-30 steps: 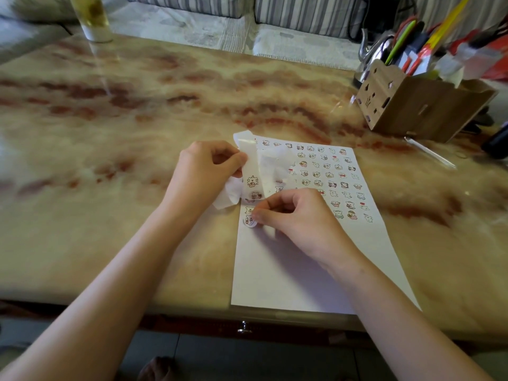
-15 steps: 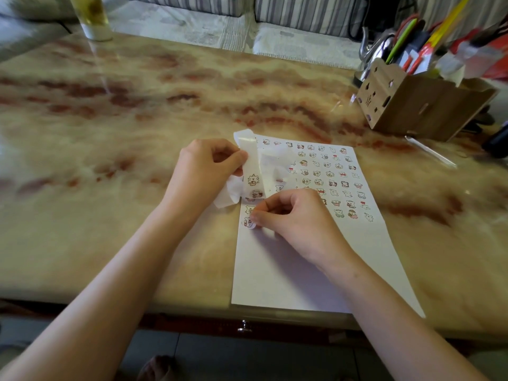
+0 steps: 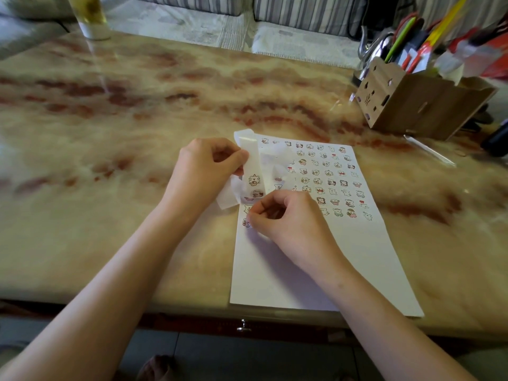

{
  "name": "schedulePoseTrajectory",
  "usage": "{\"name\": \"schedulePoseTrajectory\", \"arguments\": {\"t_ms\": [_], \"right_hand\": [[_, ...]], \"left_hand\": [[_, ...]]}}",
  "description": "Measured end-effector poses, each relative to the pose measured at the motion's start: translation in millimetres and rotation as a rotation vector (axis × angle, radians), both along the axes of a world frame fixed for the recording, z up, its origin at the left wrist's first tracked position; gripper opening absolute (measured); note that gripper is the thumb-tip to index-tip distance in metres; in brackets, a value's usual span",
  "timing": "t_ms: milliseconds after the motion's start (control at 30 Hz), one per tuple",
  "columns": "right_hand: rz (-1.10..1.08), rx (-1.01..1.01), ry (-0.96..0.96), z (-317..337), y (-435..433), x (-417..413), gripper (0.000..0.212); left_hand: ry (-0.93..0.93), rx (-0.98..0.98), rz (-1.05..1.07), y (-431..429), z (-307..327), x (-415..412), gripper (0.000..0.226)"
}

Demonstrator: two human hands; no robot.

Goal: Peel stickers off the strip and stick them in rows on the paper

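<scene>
A white sheet of paper [image 3: 308, 273] lies on the marble table, its upper half covered with rows of small cartoon stickers [image 3: 330, 177]. My left hand [image 3: 203, 171] pinches a curled, glossy sticker strip [image 3: 253, 171] upright over the paper's left edge; two stickers show on the strip. My right hand [image 3: 288, 218] has its fingers curled and its fingertips pressed down on a sticker [image 3: 246, 223] at the paper's left edge, below the last full row.
A cardboard organiser [image 3: 417, 105] full of pens and scissors stands at the back right, with a clear pen [image 3: 428, 149] lying in front of it. A glass [image 3: 90, 17] stands at the back left. The table's front edge runs just below the paper.
Both hands stay almost where they were. My right fingertips keep pressing the sticker at the paper's left edge; the strip stays upright in my left hand.
</scene>
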State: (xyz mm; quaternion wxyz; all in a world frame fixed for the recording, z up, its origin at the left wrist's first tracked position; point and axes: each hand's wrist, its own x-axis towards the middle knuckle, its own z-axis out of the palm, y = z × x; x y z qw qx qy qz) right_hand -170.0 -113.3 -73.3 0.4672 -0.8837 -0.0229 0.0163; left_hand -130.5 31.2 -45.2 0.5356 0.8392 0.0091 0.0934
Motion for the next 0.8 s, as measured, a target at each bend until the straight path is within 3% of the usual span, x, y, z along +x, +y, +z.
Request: {"name": "schedulePoseTrajectory", "arguments": {"t_ms": [333,467,600,800], "right_hand": [[0.049,-0.002,-0.020,-2.4,-5.2,2.6,0.011],[0.050,0.060,-0.009,-3.3,-8.3,9.4,0.030],[0.045,0.061,-0.009,-5.0,-11.3,12.5,0.018],[0.040,0.017,-0.020,-2.3,-4.6,7.3,0.030]], "left_hand": [[-0.003,0.002,0.006,0.3,0.0,-0.7,0.013],[-0.002,0.004,0.013,0.6,0.0,-1.1,0.013],[-0.001,0.001,0.016,0.7,-0.4,-1.1,0.013],[-0.003,0.009,0.014,-0.3,-0.5,-0.9,0.013]]}}
